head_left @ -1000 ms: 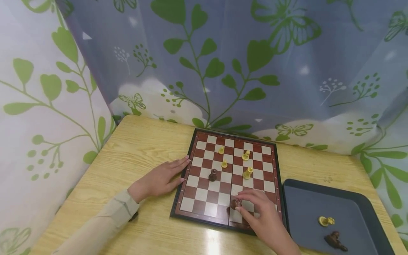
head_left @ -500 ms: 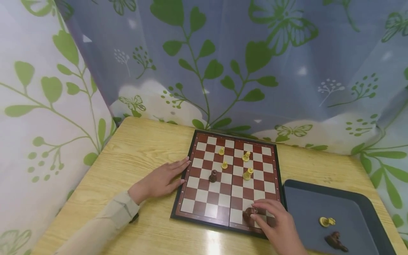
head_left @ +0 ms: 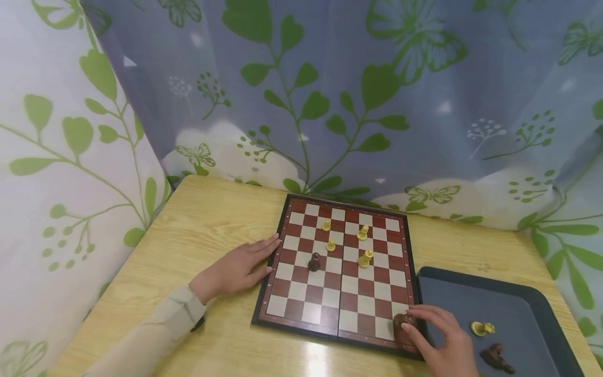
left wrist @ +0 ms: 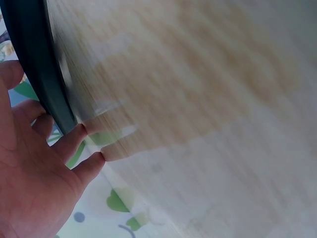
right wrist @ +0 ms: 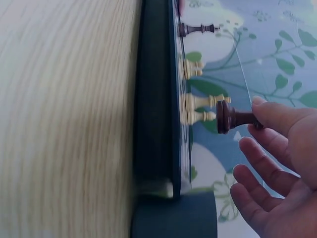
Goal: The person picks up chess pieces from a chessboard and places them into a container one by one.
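My right hand (head_left: 443,335) pinches a dark brown chess piece (head_left: 402,324) between thumb and index finger, over the near right corner of the chessboard (head_left: 311,312). In the right wrist view, the base of that brown piece (right wrist: 228,118) hangs clear of the board, and its top is hidden by the fingertips. My left hand (head_left: 233,267) lies beside the board with straight fingers touching its left edge. Another dark chess piece (head_left: 314,262) stands left of the board's middle. Two small gold pawns (head_left: 331,245) and two taller gold pieces (head_left: 365,258) stand upright farther back.
A dark grey tray (head_left: 452,288) sits against the board's right side. In it lie a gold chess piece (head_left: 481,328) and a dark brown one (head_left: 496,358), both on their sides. A patterned curtain (head_left: 330,104) hangs behind the wooden table (head_left: 202,209).
My right hand has carried the pinched brown piece rightward, from near the board's front middle to its near right corner. My left hand and the standing pieces keep their places.
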`<state>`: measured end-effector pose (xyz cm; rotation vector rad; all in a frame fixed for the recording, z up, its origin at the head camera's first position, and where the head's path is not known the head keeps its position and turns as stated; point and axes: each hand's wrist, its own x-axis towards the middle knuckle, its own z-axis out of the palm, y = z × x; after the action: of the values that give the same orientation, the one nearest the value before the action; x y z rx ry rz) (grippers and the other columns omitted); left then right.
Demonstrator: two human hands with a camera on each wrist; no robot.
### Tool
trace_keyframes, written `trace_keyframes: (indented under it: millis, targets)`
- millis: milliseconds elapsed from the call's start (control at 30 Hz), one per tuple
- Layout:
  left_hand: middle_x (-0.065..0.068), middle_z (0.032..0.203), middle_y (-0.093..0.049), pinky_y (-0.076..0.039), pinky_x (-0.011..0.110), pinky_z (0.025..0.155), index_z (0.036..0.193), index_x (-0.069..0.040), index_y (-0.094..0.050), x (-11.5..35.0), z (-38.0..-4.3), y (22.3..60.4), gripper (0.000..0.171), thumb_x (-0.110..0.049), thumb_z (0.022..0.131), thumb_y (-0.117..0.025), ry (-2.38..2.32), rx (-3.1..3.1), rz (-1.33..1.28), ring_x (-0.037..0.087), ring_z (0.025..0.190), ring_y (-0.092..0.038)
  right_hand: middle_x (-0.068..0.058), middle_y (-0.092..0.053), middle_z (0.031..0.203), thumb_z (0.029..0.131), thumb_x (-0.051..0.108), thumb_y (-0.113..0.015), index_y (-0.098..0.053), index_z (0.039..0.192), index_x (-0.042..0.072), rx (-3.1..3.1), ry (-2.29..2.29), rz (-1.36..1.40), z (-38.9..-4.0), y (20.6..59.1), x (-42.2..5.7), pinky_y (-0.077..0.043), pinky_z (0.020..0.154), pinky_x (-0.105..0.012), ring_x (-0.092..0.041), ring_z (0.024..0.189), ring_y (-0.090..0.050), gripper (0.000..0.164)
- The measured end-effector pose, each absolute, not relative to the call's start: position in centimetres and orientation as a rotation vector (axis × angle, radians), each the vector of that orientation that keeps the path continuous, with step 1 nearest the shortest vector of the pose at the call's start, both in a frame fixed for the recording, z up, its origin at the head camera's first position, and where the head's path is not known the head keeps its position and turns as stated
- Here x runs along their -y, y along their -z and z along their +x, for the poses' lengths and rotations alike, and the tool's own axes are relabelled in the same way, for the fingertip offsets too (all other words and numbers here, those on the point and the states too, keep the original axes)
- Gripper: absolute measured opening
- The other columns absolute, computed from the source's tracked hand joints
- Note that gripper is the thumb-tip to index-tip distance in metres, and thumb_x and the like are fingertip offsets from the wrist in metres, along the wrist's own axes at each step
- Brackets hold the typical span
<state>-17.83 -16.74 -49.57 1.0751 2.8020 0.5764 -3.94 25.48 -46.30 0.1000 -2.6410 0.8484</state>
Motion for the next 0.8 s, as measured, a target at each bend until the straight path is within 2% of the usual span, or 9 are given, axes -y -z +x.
trace_keyframes:
  millis: [133,333,367,567,667,733,800]
  targets:
    - [0.007,0.168,-0.023,-0.033,0.059,0.119,0.161,-0.009,-0.027,16.8,-17.8,49.7,0.064,-0.041,0.108,-0.044,-0.573,-2.808,1.074,0.035,0.149,-0.036,-0.003,-0.071,0.106,0.075,0.001,-0.087,-0.077,0.102,0.011,2.611,-0.839,0.054,-3.8,46.5,-26.3,-0.046,0.091,-0.034,-0.009,0.103,-0.054,0.03]
    - [0.007,0.168,-0.024,-0.034,0.06,0.118,0.161,-0.009,-0.028,16.8,-17.7,49.6,0.063,-0.038,0.108,-0.046,-0.578,-2.808,1.07,0.035,0.148,-0.037,-0.005,-0.072,0.104,0.072,-0.002,-0.088,-0.077,0.098,0.01,2.59,-0.845,-0.006,-3.6,46.6,-26.8,-0.043,0.091,-0.028,0.008,0.103,-0.046,0.03]
    - [0.007,0.168,-0.024,-0.035,0.059,0.118,0.161,-0.009,-0.029,16.8,-17.7,49.6,0.063,-0.038,0.108,-0.047,-0.579,-2.81,1.074,0.035,0.148,-0.037,-0.005,-0.072,0.104,0.073,-0.001,-0.088,-0.077,0.097,0.01,2.588,-0.844,-0.013,-3.6,46.6,-26.8,-0.043,0.091,-0.028,0.008,0.102,-0.047,0.029]
    - [0.009,0.167,-0.027,-0.036,0.06,0.117,0.16,-0.007,-0.031,16.8,-17.6,49.6,0.063,-0.037,0.107,-0.048,-0.609,-2.817,1.1,0.036,0.147,-0.038,-0.01,-0.073,0.105,0.074,0.0,-0.087,-0.078,0.099,0.007,2.58,-0.813,-0.044,-3.4,46.6,-27.4,-0.045,0.092,-0.04,-0.021,0.101,-0.054,0.028]
    - [0.009,0.167,-0.027,-0.035,0.06,0.117,0.16,-0.007,-0.031,16.7,-17.6,49.6,0.063,-0.037,0.107,-0.047,-0.608,-2.817,1.097,0.036,0.147,-0.038,-0.013,-0.073,0.107,0.075,0.0,-0.086,-0.078,0.102,0.005,2.583,-0.803,-0.081,-3.5,46.6,-28.0,-0.047,0.092,-0.047,-0.026,0.102,-0.054,0.029]
    - [0.009,0.167,-0.026,-0.035,0.06,0.117,0.16,-0.007,-0.03,16.7,-17.5,49.6,0.063,-0.037,0.108,-0.047,-0.597,-2.82,1.094,0.037,0.147,-0.039,-0.013,-0.073,0.108,0.075,0.0,-0.086,-0.078,0.104,0.005,2.576,-0.793,-0.123,-3.5,46.5,-28.4,-0.047,0.091,-0.048,-0.021,0.102,-0.055,0.03]
    - [0.008,0.167,-0.026,-0.034,0.06,0.117,0.16,-0.007,-0.03,16.8,-17.5,49.7,0.063,-0.037,0.108,-0.046,-0.595,-2.823,1.094,0.037,0.147,-0.039,-0.013,-0.073,0.108,0.075,-0.001,-0.086,-0.078,0.104,0.005,2.561,-0.787,-0.171,-3.5,46.3,-28.8,-0.047,0.091,-0.042,-0.011,0.102,-0.054,0.031]
